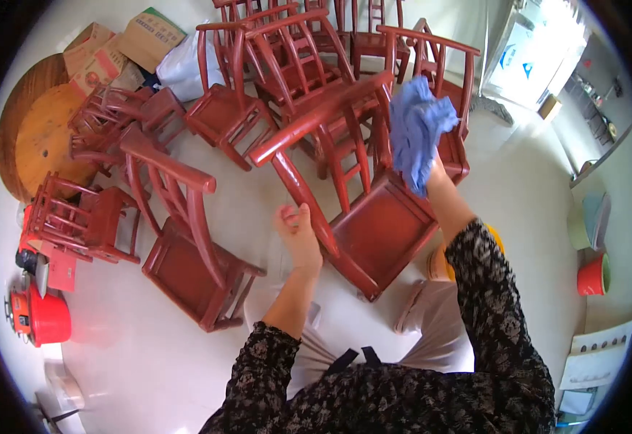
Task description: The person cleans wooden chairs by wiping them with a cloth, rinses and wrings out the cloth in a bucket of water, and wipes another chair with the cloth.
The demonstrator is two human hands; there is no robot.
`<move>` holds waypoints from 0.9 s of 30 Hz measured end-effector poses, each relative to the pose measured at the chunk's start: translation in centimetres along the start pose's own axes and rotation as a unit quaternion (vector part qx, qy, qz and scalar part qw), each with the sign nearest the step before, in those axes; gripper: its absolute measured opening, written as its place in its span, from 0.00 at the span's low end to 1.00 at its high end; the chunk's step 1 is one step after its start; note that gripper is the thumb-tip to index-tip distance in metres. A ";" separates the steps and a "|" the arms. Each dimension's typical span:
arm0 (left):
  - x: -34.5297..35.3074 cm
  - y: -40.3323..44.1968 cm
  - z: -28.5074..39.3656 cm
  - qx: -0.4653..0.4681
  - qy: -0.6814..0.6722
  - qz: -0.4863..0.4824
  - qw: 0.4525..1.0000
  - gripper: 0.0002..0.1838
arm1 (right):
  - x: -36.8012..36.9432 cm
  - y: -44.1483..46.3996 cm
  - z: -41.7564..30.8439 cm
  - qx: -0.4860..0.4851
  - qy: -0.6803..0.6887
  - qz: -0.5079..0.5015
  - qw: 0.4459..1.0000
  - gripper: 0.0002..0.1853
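Observation:
A crumpled blue cloth [419,134] is in my right hand [435,173], raised beside the top rail of a red wooden chair [385,235]. The cloth covers most of that hand's fingers. My left hand [299,235] is just left of the same chair's slanted back post, its fingers loosely curled and apart with nothing in them. Whether it touches the post I cannot tell. This chair stands right in front of me, its seat facing up. A second red chair [186,267] stands to the left.
Several more red chairs [294,65] crowd the back. Small red chairs [88,220] are stacked at left, near round wooden boards [45,141] and cardboard boxes [150,40]. A red bucket [48,318] sits lower left, a yellow bucket [440,266] by my right leg, and a red bin [591,276] at right.

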State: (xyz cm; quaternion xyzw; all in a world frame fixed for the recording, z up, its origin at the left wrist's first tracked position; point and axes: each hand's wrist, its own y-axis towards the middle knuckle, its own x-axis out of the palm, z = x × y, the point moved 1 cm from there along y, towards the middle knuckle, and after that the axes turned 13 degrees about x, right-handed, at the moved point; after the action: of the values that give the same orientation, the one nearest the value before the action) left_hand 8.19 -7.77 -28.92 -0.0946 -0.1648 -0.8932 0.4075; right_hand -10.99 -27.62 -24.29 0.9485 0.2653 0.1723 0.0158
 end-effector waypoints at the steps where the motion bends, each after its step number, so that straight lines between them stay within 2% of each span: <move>1: 0.2 1.1 -0.1 0.087 0.129 0.083 0.984 0.18 | -0.3 3.7 0.0 -0.058 0.044 0.008 0.997 0.34; 2: 0.3 2.1 -0.4 0.086 0.120 0.086 0.985 0.18 | 0.7 3.8 -2.6 -0.024 -0.063 0.087 0.994 0.33; 4: 0.7 3.8 -1.2 0.045 -0.059 -0.113 0.991 0.21 | -0.1 8.1 -3.1 -0.094 -0.331 0.157 0.926 0.27; 5: 0.9 3.5 -1.0 -0.024 -0.064 -0.121 0.990 0.17 | -1.0 10.9 -2.8 -0.146 -0.510 0.157 0.833 0.24; 6: 0.8 3.7 -1.5 -0.022 -0.068 -0.120 0.990 0.17 | -2.1 13.8 -1.9 -0.190 -0.665 0.151 0.706 0.22; 7: 0.6 3.9 -2.2 -0.040 -0.075 -0.133 0.988 0.15 | -4.1 16.6 0.7 -0.241 -0.790 0.147 0.544 0.19; 8: 0.6 4.2 -2.5 -0.060 -0.080 -0.146 0.984 0.14 | -1.4 15.6 1.1 -0.323 -0.659 0.174 0.657 0.17; 10: 0.8 4.0 -3.2 -0.088 -0.121 -0.121 0.981 0.13 | 3.5 13.9 -0.3 -0.278 -0.707 0.201 0.618 0.15; 12: 0.6 4.3 -3.8 -0.113 -0.060 -0.112 0.985 0.12 | 8.1 12.2 -0.8 -0.345 -0.693 0.045 0.631 0.12; 13: 0.7 4.2 -3.9 -0.091 -0.072 -0.100 0.988 0.10 | 11.3 11.0 -0.8 -0.387 -0.671 0.007 0.632 0.05; 15: 0.9 3.7 -3.8 -0.073 -0.049 -0.099 0.991 0.10 | 16.4 8.5 0.1 -0.399 -0.640 -0.017 0.657 0.10; 16: 0.7 3.6 -4.2 -0.062 -0.063 -0.105 0.991 0.10 | 18.6 6.9 0.3 -0.375 -0.612 -0.032 0.695 0.11; 18: 0.3 4.0 -4.8 -0.048 -0.049 -0.118 0.991 0.09 | 21.7 5.0 0.6 -0.372 -0.617 -0.078 0.689 0.13; 21: 0.4 3.7 -4.4 -0.047 -0.068 -0.118 0.990 0.09 | 22.0 5.1 0.8 -0.339 -0.657 -0.077 0.669 0.12; 23: 0.5 3.4 -4.1 -0.060 -0.097 -0.109 0.987 0.09 | 20.7 6.2 0.7 -0.375 -0.624 -0.129 0.674 0.10; 24: 0.3 3.6 -4.0 -0.071 -0.102 -0.099 0.987 0.10 | 19.6 6.8 0.2 -0.369 -0.627 -0.121 0.676 0.10; 26: 0.1 3.7 -3.3 -0.083 -0.101 -0.090 0.987 0.11 | 16.8 8.7 -0.6 -0.287 -0.688 -0.023 0.667 0.10; 27: 0.2 3.7 -2.7 -0.073 -0.073 -0.076 0.992 0.12 | 15.2 9.2 -1.2 -0.345 -0.653 -0.007 0.674 0.09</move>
State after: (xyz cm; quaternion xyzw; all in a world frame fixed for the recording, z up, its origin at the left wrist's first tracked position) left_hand 10.78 -11.15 -30.57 -0.1767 -0.1349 -0.9220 0.3168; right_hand 5.39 -27.89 -17.20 0.7446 0.1160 -0.4115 0.5127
